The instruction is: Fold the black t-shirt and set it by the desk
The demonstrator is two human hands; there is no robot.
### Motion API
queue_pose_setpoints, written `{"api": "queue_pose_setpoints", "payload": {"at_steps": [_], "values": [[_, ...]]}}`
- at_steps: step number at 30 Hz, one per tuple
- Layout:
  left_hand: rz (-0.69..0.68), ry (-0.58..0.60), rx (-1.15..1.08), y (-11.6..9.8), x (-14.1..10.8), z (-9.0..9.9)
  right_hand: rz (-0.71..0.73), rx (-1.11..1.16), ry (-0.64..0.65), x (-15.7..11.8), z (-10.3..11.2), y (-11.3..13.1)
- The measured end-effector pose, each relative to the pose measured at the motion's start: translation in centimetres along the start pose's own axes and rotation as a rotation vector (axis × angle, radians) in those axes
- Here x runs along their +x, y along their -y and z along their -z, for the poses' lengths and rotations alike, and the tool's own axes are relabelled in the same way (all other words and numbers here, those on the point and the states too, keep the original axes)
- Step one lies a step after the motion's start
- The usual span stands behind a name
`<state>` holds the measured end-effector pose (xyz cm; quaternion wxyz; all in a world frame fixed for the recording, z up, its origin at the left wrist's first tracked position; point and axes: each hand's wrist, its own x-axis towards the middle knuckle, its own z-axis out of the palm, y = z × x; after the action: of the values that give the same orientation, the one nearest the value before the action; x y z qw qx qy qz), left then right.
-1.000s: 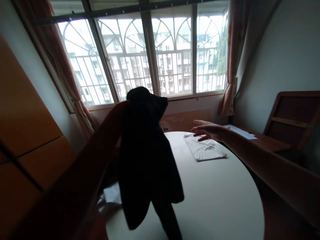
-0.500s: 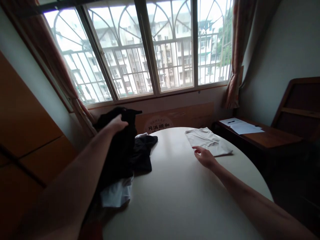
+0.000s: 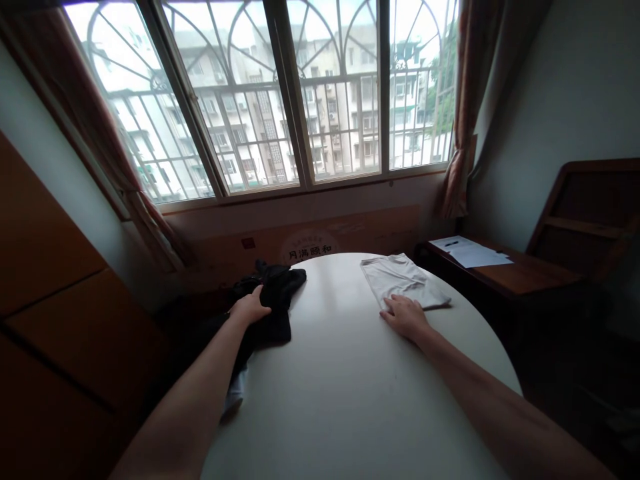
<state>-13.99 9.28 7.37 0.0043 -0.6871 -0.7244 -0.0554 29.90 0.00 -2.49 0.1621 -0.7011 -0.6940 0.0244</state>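
Note:
A heap of black cloth [image 3: 277, 293] lies over the left edge of the white round table [image 3: 340, 400], partly hanging down. My left hand [image 3: 251, 307] is on this heap, its fingers partly hidden against the dark fabric, so its grip is unclear. Below the black cloth a bit of pale cloth [image 3: 235, 393] sticks out beside my left forearm. On the far right part of the table lies a flat, folded white garment [image 3: 407, 280]. My right hand [image 3: 406, 317] rests at its near left edge with the fingers spread.
Behind the table are a barred window [image 3: 300, 100] and a cardboard panel [image 3: 350, 230] with printed characters. To the right, papers [image 3: 470, 252] lie on a wooden chair or bench [image 3: 540, 275]. An orange-brown cabinet [image 3: 55, 320] stands at the left.
My left hand has come down with the black cloth it was lifting, which now lies lower at the table's left edge. My right hand has opened and settled at the white garment's edge.

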Motion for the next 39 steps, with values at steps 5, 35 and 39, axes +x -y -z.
{"api": "queue_pose_setpoints", "payload": {"at_steps": [5, 35, 39], "values": [[-0.019, 0.036, -0.051, -2.2, -1.2, 0.9, -0.040, 0.018, -0.110, -0.1, 0.8, -0.1], [-0.372, -0.255, -1.194, -14.0, -12.0, -6.0, 0.362, 0.432, -0.094, -3.5, 1.0, 5.1], [-0.305, -0.331, -1.171, -13.2, -11.4, -5.7, 0.346, 0.448, -0.187, -3.5, 1.8, 4.7]]}}
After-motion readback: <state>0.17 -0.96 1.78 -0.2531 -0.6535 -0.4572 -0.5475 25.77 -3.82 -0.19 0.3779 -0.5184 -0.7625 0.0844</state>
